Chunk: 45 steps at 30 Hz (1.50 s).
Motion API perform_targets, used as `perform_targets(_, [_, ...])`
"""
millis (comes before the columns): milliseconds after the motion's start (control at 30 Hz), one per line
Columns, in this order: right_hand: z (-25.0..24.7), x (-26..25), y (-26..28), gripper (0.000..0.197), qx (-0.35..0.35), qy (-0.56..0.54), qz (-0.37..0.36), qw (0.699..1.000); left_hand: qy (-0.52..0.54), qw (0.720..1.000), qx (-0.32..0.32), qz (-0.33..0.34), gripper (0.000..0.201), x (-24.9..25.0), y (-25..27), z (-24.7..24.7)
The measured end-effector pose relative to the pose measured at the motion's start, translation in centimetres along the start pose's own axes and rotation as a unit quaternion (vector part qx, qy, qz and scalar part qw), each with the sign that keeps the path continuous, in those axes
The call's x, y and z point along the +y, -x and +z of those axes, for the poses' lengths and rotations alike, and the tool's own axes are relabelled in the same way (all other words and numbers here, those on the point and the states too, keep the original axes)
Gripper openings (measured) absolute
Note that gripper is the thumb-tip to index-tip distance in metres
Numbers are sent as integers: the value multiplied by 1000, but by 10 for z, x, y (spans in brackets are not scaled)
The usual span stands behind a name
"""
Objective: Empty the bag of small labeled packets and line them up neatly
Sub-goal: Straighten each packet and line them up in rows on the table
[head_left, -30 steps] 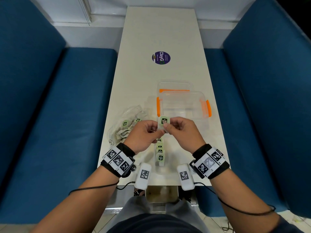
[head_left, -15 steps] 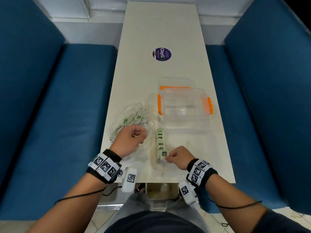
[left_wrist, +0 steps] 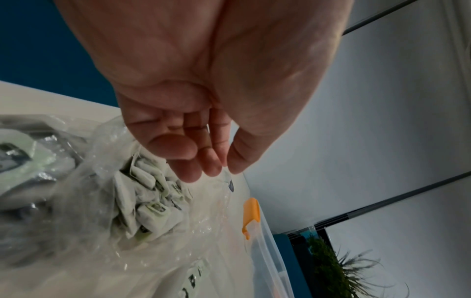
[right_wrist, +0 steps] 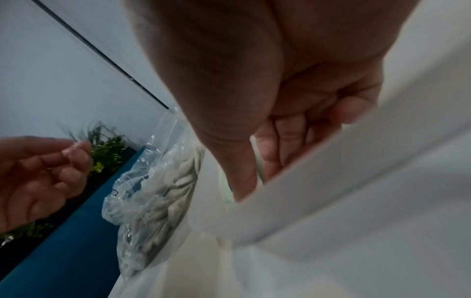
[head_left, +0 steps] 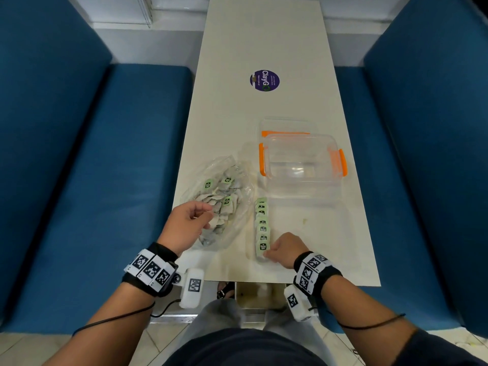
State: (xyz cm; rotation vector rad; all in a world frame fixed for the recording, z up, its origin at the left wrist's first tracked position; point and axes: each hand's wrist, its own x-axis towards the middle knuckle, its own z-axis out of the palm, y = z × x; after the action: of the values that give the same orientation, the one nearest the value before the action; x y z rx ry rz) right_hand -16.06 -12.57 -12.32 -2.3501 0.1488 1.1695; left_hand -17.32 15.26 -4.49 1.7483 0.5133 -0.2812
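A clear plastic bag (head_left: 239, 184) of small pale packets with green labels lies left of centre on the white table (head_left: 264, 35). My left hand (head_left: 208, 211) hovers over the bag's near side. In the left wrist view its thumb and fingertips (left_wrist: 214, 171) pinch the clear bag (left_wrist: 153, 201) film. Several packets stand in a row (head_left: 262, 223) running toward me, right of the bag. My right hand (head_left: 266, 253) pinches the nearest packet (head_left: 262, 246) at the row's near end. In the right wrist view that packet's pale edge (right_wrist: 258, 165) shows between thumb and fingers.
A clear box with orange latches (head_left: 261, 159) stands just beyond the row, its lid (head_left: 285, 125) behind it. A purple round sticker (head_left: 264, 80) is stuck farther up the table. Blue benches (head_left: 118, 154) flank both long sides. The table's near edge is close to my wrists.
A second ago both hands held one packet up together. My right hand has since brought it down to the near end of the row, and my left hand has gone back to the bag.
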Motion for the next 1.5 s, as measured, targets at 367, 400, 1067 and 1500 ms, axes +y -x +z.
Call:
perform_targets(367, [-55,-82,18,27,114,18,-150,982,-61,992,105,24,5,-8,-16,-34])
perform_targets(400, [-56,-95,16,25,120,16,-170,978,-66,991,114,23,5,-8,-19,-36])
perform_targets(1067, [-2,-212,-64,36,105,381,-265,879,-222,968,112,8,20,-30,-59,-44])
perform_targets(1500, [-14,-207,-62,21,87,374,-235,893,-216,970,110,2,20,-27,-56,-48])
